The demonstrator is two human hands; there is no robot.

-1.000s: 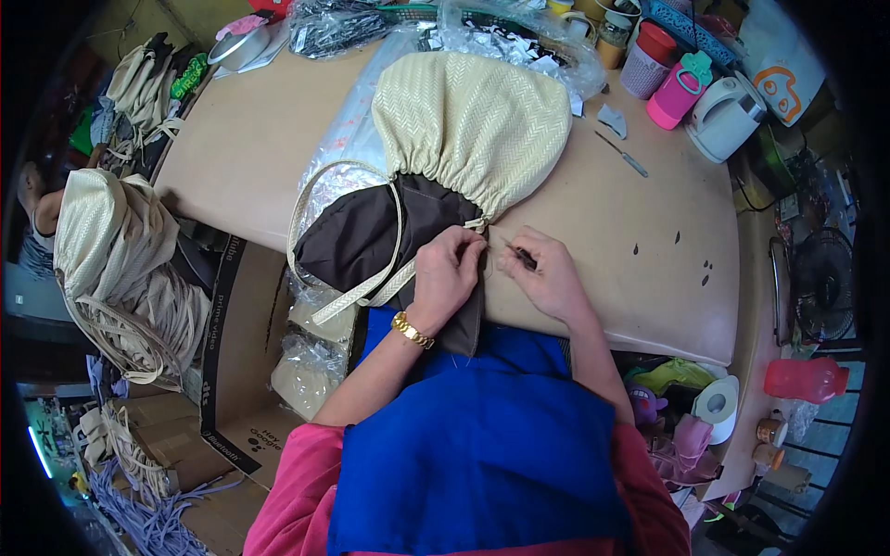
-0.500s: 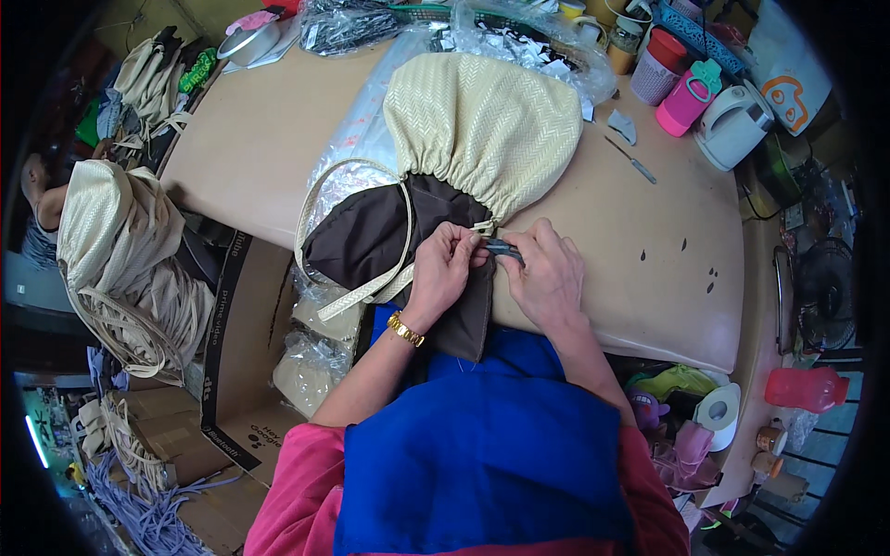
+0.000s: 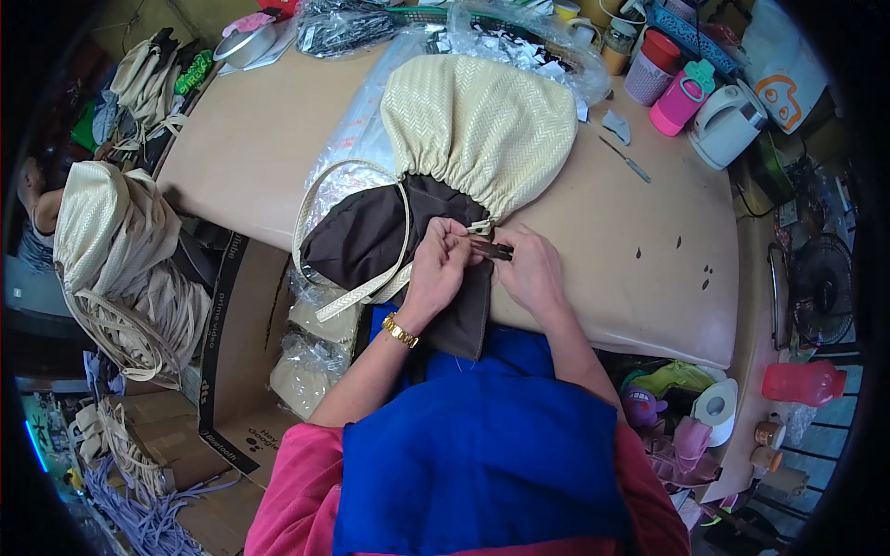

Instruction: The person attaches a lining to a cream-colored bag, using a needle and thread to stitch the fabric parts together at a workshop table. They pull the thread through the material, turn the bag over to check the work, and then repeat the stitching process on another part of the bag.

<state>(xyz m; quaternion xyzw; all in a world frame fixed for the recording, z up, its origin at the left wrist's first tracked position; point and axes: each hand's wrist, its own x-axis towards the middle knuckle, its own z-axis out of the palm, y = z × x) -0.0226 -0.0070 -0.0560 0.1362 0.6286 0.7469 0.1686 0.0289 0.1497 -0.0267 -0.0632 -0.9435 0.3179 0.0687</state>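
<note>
A cream woven bag (image 3: 477, 130) with a gathered edge lies on the table, its dark brown lining (image 3: 362, 232) pulled out toward me and a cream strap (image 3: 352, 298) looped across it. My left hand (image 3: 436, 269) is closed, pinching the lining's edge just below a small cream zipper end (image 3: 477, 225). Beside it, my right hand (image 3: 528, 273) grips a small dark cutting tool (image 3: 491, 249), whose tip meets my left fingertips; exactly what lies between them is too small to make out.
The padded table (image 3: 630, 287) holds a slim tool (image 3: 624, 157), plastic bags (image 3: 510, 42), cups, a pink bottle (image 3: 677, 107) and a white kettle (image 3: 728, 130). Cream bags (image 3: 120, 259) are piled at left near another person (image 3: 39, 208). A cardboard box (image 3: 246, 352) stands below; a fan (image 3: 820, 287) is at right.
My right hand has come up and left with the dark tool, bringing it against my left fingertips at the lining's edge. My left hand stays nearly in place.
</note>
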